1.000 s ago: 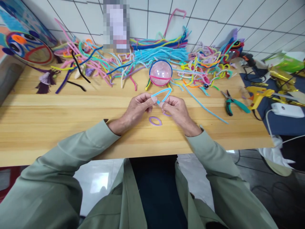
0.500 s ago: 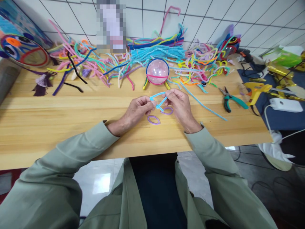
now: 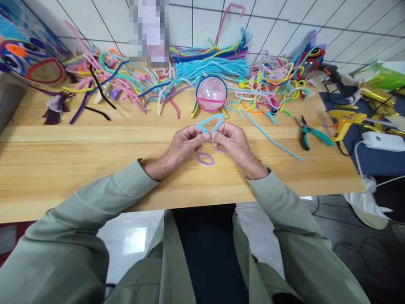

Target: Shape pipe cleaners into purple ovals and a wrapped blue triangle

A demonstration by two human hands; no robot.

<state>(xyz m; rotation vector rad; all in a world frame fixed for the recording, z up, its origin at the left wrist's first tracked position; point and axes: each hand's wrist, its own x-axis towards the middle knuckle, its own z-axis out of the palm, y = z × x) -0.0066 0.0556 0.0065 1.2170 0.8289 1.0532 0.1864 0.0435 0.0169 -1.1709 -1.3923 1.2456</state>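
Observation:
A light-blue pipe cleaner (image 3: 210,118), bent into a triangle-like loop, is pinched at its near ends by both hands. My left hand (image 3: 190,141) is closed on its left side, and my right hand (image 3: 230,141) grips the right side, with the fingertips almost meeting. On the wood just below lies a purple pipe-cleaner loop (image 3: 205,159) shaped like an eye. A second purple loop (image 3: 221,149) is mostly covered by my right hand. Just beyond the hands stands a clear pinkish ball (image 3: 211,93) with a blue rim and a pink band across it.
Loose coloured pipe cleaners (image 3: 120,84) and a light-blue bundle (image 3: 211,67) line the wall. To the right lie a single blue pipe cleaner (image 3: 274,137), teal-handled pliers (image 3: 311,133) and a yellow glue gun (image 3: 343,124). A decorated fish-like piece (image 3: 31,63) stands at far left.
My right hand has moved down and left towards my left hand, bringing the light-blue pipe cleaner's ends together into a triangle. The further purple loop is now more covered.

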